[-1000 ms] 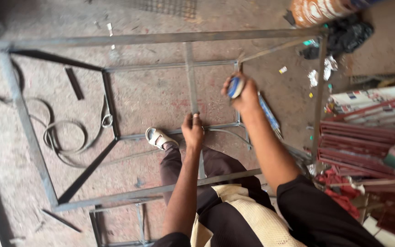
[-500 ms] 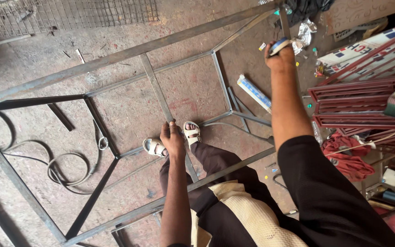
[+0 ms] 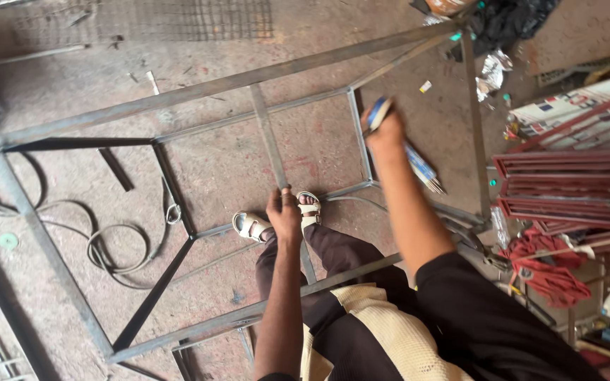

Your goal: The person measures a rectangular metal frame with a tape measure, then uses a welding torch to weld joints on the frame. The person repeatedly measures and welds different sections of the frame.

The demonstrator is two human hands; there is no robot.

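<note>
Steel frame (image 3: 199, 92) takes up most of the view, a big open thing of welded bars and angle iron standing on a dusty concrete floor (image 3: 319, 148). Over on the right there's a stack of red metal grilles (image 3: 566, 190) with some red rags (image 3: 541, 264) lying just beside them. A grey cable (image 3: 111, 250) loops across the floor under the frame on the left side, and a sheet of wire mesh (image 3: 178, 20) lies at the top edge.

Left hand (image 3: 284, 215) is wrapped around the upright middle bar (image 3: 266, 134), closed on it just above the person's white sandals (image 3: 277, 219). Right hand (image 3: 384, 134) is raised near the far corner of the frame, fingers closed around a small blue and white tool (image 3: 377, 113). It's blurry, so can't tell exactly what it is. A long blue and white tube (image 3: 421, 168) lies on the floor right below that hand.
</note>
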